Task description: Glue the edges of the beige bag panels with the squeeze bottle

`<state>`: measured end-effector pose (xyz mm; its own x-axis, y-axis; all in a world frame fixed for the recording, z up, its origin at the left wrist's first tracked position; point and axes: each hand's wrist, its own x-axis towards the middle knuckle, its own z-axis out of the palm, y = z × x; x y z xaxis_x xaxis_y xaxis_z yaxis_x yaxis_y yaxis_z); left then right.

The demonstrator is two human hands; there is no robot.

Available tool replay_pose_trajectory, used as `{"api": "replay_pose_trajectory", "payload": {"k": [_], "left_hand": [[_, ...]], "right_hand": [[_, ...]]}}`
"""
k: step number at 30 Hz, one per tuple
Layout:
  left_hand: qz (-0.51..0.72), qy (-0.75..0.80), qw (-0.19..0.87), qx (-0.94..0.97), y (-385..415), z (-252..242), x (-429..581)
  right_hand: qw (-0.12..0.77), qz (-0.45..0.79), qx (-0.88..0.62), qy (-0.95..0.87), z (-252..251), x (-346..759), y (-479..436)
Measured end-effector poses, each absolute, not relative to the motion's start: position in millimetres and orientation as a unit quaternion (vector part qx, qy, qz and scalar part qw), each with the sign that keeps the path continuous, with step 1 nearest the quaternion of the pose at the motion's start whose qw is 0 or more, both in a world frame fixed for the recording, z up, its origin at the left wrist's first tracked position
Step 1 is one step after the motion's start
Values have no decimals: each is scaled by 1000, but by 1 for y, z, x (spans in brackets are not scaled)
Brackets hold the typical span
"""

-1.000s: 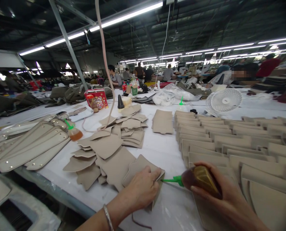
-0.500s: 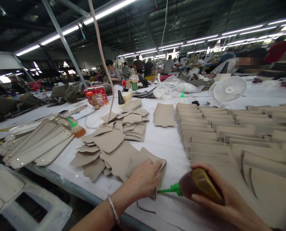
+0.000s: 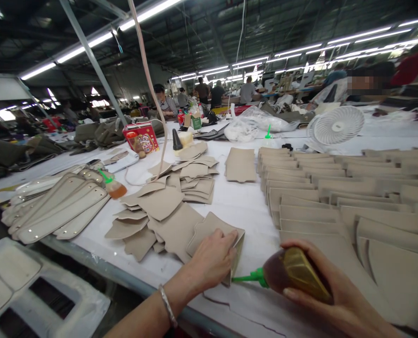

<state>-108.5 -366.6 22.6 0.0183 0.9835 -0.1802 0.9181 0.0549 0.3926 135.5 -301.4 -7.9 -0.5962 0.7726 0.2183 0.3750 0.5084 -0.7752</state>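
Since a second ago the green nozzle has slid lower along the edge of the folded piece, and the view has tipped down a little, so the table edge shows more. Nearest, the right hand (image 3: 330, 293) is wrapped around a brown glue bottle (image 3: 293, 274), its green nozzle (image 3: 249, 278) touching the lower edge of a beige cut piece (image 3: 216, 230). The left hand (image 3: 212, 260), a bangle on its wrist, lies flat with fingers closed down on that piece, pinning it to the white table (image 3: 244, 206). It looks like gluing along the edge is the step in hand; the next move would call for a steady squeeze while the nozzle follows the edge, with the piece kept from shifting. Just left lies a loose heap of similar cut pieces (image 3: 159, 211), and further left long strips with studs (image 3: 57, 211) beside a second small bottle with a green cap (image 3: 114, 187). To the right, overlapping rows of beige pieces (image 3: 335, 188) stretch away. Beyond stand a red box (image 3: 141, 136), a black cone (image 3: 176, 140) and a white fan (image 3: 335, 126), with other people working at far tables.
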Motion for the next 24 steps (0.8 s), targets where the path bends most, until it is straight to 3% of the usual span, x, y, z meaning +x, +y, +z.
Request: {"api": "replay_pose_trajectory", "payload": {"k": [18, 24], "left_hand": [[92, 715, 195, 665, -369, 18, -105], [96, 714, 197, 665, -368, 19, -106]], "right_hand": [[298, 330, -366, -818, -3, 136, -303], [256, 393, -343, -814, 0, 136, -306]]}}
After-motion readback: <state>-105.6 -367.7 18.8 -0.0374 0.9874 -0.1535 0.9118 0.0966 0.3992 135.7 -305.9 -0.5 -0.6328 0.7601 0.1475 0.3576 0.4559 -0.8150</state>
